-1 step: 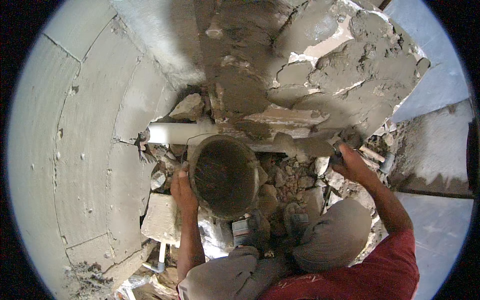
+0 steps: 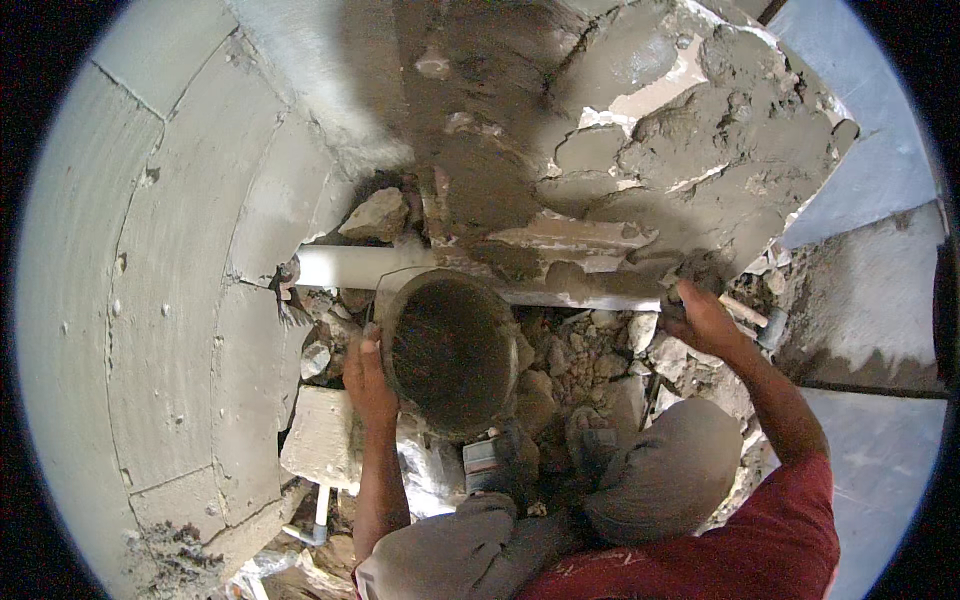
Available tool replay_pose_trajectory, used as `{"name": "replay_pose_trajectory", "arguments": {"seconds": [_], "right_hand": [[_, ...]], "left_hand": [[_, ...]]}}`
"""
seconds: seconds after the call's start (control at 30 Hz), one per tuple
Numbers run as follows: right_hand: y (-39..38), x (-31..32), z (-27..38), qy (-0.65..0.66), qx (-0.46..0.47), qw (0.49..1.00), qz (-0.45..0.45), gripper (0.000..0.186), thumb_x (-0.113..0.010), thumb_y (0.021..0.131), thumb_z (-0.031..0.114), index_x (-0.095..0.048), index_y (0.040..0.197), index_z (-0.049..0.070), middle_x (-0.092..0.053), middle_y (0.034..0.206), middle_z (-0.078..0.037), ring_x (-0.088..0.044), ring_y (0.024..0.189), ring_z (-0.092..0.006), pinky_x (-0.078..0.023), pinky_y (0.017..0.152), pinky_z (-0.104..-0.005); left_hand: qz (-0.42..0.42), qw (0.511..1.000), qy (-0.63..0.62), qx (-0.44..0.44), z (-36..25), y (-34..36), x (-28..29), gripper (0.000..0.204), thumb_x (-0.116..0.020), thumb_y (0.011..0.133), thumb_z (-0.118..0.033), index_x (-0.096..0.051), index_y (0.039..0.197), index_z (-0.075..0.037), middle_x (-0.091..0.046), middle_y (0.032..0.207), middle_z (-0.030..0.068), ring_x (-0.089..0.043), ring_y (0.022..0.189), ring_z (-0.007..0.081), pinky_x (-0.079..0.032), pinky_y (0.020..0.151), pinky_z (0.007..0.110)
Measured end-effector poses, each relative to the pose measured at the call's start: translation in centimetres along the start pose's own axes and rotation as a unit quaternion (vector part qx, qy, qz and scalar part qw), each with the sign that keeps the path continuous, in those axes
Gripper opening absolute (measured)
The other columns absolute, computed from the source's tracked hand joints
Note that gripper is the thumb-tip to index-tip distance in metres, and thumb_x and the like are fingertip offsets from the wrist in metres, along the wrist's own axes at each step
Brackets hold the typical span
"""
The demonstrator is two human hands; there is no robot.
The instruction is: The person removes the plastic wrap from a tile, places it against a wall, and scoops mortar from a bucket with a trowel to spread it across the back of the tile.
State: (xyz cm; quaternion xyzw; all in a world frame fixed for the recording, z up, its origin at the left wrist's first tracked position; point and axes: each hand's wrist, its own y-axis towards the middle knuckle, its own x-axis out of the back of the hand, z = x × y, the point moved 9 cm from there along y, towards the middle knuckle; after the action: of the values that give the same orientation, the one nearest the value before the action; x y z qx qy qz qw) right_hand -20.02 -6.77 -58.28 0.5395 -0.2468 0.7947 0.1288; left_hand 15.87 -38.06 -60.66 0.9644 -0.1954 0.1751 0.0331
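Observation:
A round, mortar-smeared bucket stands between my knees and the wall, its mouth facing me; the inside is too dark to make out its contents. My left hand is closed at its left side, thumb up by the wire handle. Farther right, my right hand grips a trowel by its dark handle, near the lower edge of the mortared wall; the blade is mostly hidden. Wet grey mortar covers that wall in patches, with paler surface showing through.
A white pipe runs along the wall's foot behind the bucket. Rubble and stones lie around my feet. A pale block sits left of my left forearm, beside a grey wall. Blue-grey panels line the right.
The trowel blade, which lay across the pipe to the left of my right hand, has turned out of sight, uncovering the pipe. My left hand and the bucket have barely shifted.

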Motion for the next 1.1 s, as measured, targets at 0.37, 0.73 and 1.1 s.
{"name": "replay_pose_trajectory", "arguments": {"seconds": [0.37,0.73,1.1], "right_hand": [[5.5,9.9,5.2,-0.268,0.052,0.960,0.071,0.040,-0.054,0.083,0.036,-0.058,0.095,-0.001,-0.061,0.081,-0.023,-0.059,0.082,-0.0400,-0.045,0.075,-0.0499],[-2.0,6.6,8.0,-0.069,0.080,0.991,0.080,0.031,-0.058,0.083,0.027,-0.054,0.098,0.000,-0.059,0.087,-0.023,-0.058,0.079,-0.0404,-0.047,0.068,-0.0464],[4.5,-6.6,8.7,0.042,0.049,0.979,0.192,0.037,-0.049,0.088,0.033,-0.050,0.107,0.002,-0.057,0.092,-0.025,-0.055,0.088,-0.0429,-0.044,0.078,-0.0474]], "left_hand": [[-0.002,0.996,0.016,-0.085,-2.9,-0.2,-1.5,0.030,-0.041,0.093,-0.024,-0.049,0.078,0.001,-0.043,0.065,0.0083,-0.037,0.062,0.0157,-0.033,0.056,0.032],[-0.056,0.996,0.013,-0.064,-1.0,1.9,1.1,0.033,-0.042,0.093,-0.028,-0.056,0.087,0.001,-0.051,0.071,0.0079,-0.045,0.066,0.0183,-0.038,0.064,0.033],[-0.061,0.998,-0.011,0.026,4.6,2.8,3.7,0.036,-0.040,0.093,-0.027,-0.060,0.096,0.003,-0.059,0.085,0.0104,-0.051,0.080,0.0178,-0.041,0.074,0.031]]}}
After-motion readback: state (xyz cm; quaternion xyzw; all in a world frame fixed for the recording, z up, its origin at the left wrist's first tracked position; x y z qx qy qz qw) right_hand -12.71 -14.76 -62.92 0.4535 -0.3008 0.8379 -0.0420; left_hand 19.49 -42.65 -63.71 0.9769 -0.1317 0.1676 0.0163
